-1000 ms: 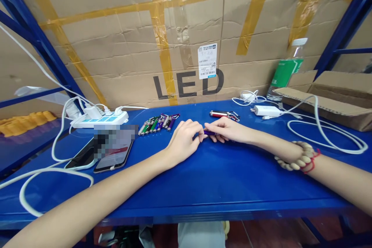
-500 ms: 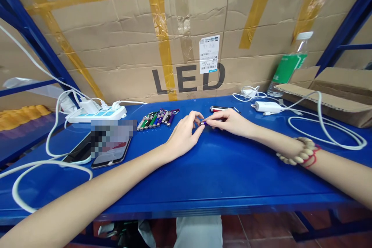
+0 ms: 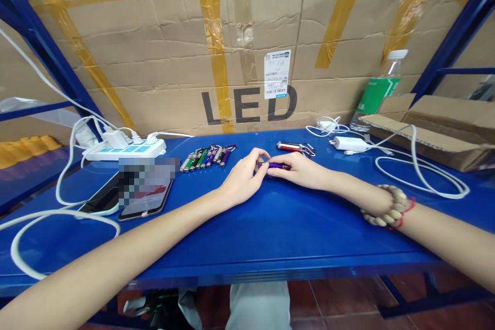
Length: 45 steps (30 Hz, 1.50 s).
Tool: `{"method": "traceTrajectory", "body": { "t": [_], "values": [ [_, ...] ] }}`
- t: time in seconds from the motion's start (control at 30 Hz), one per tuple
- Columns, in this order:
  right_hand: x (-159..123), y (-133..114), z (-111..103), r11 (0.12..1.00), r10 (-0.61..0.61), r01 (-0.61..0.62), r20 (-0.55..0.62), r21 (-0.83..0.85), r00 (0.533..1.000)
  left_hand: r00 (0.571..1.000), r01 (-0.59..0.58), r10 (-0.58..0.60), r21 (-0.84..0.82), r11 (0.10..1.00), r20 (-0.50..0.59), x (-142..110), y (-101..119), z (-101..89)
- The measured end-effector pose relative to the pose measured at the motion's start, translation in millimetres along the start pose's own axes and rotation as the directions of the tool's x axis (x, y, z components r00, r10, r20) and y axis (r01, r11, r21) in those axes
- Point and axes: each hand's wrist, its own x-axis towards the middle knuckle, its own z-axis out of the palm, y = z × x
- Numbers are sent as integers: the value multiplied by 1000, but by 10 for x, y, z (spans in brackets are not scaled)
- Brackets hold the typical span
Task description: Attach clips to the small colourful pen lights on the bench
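Observation:
Between my two hands, just above the blue tabletop, is a slim purple keychain flashlight (image 3: 277, 165). My right hand (image 3: 303, 169) is closed on its right part, thumb and fingers pinching the barrel. At the left end, the fingertips of my left hand (image 3: 245, 174) close around the tip and hide it. Left of my hands, several similar small flashlights (image 3: 204, 159) in silver, green, black, blue and purple lie side by side with clips at their far ends. Behind my right hand lie a few more, among them a red flashlight (image 3: 288, 148).
Two phones (image 3: 149, 198) and a white power strip (image 3: 127, 150) with cables are at the left. A charger (image 3: 350, 144) with a looped cable, a green-labelled bottle (image 3: 375, 95) and an open cardboard box (image 3: 436, 134) stand right. A large carton (image 3: 154, 62) walls the back.
My right hand has shifted slightly, and more of the purple flashlight's barrel shows between the hands. The red flashlight behind is less covered. The whole view has moved a little.

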Motion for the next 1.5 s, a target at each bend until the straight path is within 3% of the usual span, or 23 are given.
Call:
{"method": "traceTrajectory", "body": {
  "t": [0.13,0.27,1.5],
  "values": [
    [-5,26,-3,995,-27,29,30,-98,999,984,172,-178,-181,968,-18,37,-48,-11],
    [-13,33,-28,985,-29,39,61,-168,998,971,224,-238,-268,937,-21,60,-120,-7],
    [-24,5,-40,969,14,5,75,-247,997,970,232,-243,-265,936,-7,67,-125,2]
  ]
}}
